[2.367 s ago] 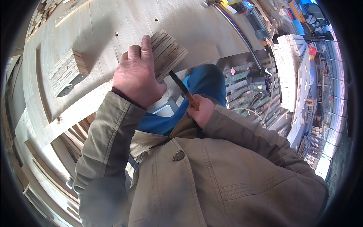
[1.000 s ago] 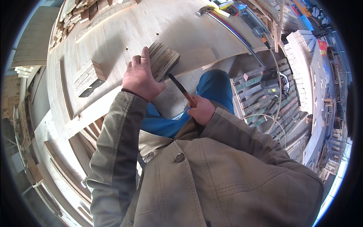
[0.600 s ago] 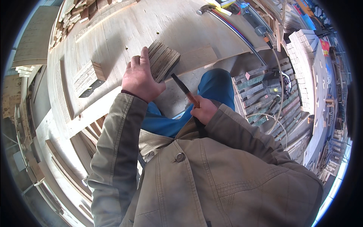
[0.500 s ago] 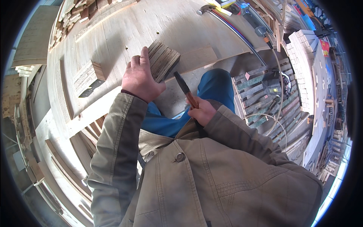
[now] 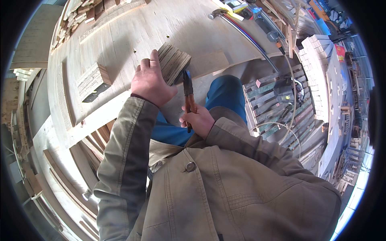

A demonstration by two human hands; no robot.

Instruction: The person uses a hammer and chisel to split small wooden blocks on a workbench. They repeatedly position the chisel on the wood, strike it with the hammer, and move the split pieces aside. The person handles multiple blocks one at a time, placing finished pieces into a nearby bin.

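My left hand (image 5: pixel 151 83) is wrapped over the left side of a layered wooden block (image 5: pixel 174 62), which is tilted near the front edge of the workbench. My right hand (image 5: pixel 200 121) grips a pair of pliers (image 5: pixel 188 94) by its orange-brown handles. The dark jaws point up and reach the block's lower right corner; whether they bite on anything there is too small to tell. Left of my left hand lies a second block (image 5: pixel 94 82) of layered wood with a dark patch on its front.
A hammer (image 5: pixel 217 14) lies at the back of the plywood bench (image 5: pixel 120 48), near striped tubing (image 5: pixel 251 43) and a power tool (image 5: pixel 273 37). Wood offcuts (image 5: pixel 80 16) are heaped at the far left. To the right are a slatted pallet (image 5: pixel 277 104), a hose (image 5: pixel 295 76) and stacked pale wood (image 5: pixel 317 52).
The pliers have moved left and up to the block's lower corner and are now seen with their handles apart. My left hand and the block have barely moved.
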